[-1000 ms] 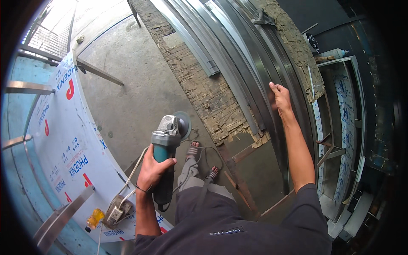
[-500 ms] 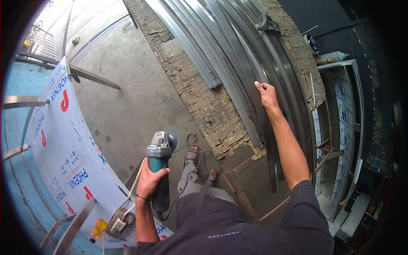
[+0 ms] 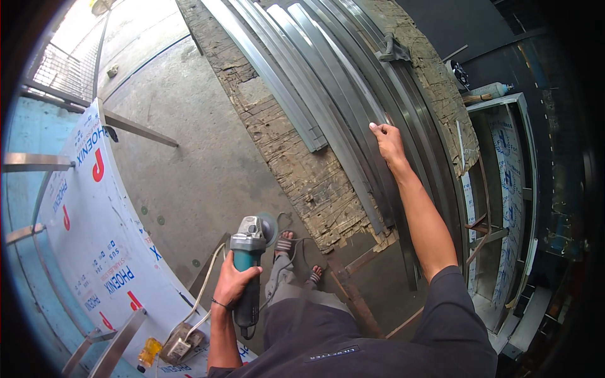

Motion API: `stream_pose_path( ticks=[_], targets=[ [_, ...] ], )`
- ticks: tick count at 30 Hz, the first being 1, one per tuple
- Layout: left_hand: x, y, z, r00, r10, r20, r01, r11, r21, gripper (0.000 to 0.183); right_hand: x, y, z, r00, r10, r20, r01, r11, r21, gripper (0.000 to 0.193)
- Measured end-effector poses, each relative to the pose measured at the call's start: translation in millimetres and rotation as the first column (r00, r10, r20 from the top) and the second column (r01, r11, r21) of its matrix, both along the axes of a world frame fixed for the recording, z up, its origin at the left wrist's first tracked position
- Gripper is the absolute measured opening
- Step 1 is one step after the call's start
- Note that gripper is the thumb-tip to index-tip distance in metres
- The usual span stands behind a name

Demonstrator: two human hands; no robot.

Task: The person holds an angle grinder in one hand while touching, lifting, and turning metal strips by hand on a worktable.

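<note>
My left hand (image 3: 234, 277) is wrapped round the body of a teal and black angle grinder (image 3: 247, 261). The grinder's metal head points up, with a disc (image 3: 270, 228) at its right side; no blur shows on the disc's rim, but I cannot tell if it spins. My right arm reaches forward over long grey metal bars (image 3: 353, 94) laid side by side. Thumb and fingers of my right hand (image 3: 389, 143) are pinched together at the edge of one bar; the exact contact is partly hidden.
The bars lie on a worn wooden board (image 3: 277, 138). A dark clamp-like piece (image 3: 393, 49) sits on them. Left stands a film-covered sheet (image 3: 82, 208) with metal legs; a socket box (image 3: 181, 343) and a yellow bottle (image 3: 150, 350) rest there. A metal frame (image 3: 526, 157) stands right.
The view has tipped so the scene sits lower. My right hand has moved forward along the bars, and a bar end that stuck out past the board's near edge no longer shows there.
</note>
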State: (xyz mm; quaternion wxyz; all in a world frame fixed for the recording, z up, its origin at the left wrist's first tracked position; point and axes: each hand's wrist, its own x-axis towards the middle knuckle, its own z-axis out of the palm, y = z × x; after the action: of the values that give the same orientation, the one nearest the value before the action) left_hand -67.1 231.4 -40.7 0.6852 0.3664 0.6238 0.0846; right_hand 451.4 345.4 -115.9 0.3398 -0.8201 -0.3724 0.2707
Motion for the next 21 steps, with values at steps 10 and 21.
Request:
stream_pose_path(
  ticks=[10,21],
  targets=[
    [-1.2,4.2,3.5,1.000,0.027,0.006,-0.027,1.000,-0.002,0.058,11.5,30.9,19.4,0.997,-0.075,-0.012,0.076,0.997,0.018,0.042],
    [-9.1,2.0,-4.6,0.999,0.039,-0.010,-0.038,0.999,0.022,0.054,13.4,39.3,5.1,0.999,0.025,0.024,-0.025,1.000,0.003,0.044]
  ],
)
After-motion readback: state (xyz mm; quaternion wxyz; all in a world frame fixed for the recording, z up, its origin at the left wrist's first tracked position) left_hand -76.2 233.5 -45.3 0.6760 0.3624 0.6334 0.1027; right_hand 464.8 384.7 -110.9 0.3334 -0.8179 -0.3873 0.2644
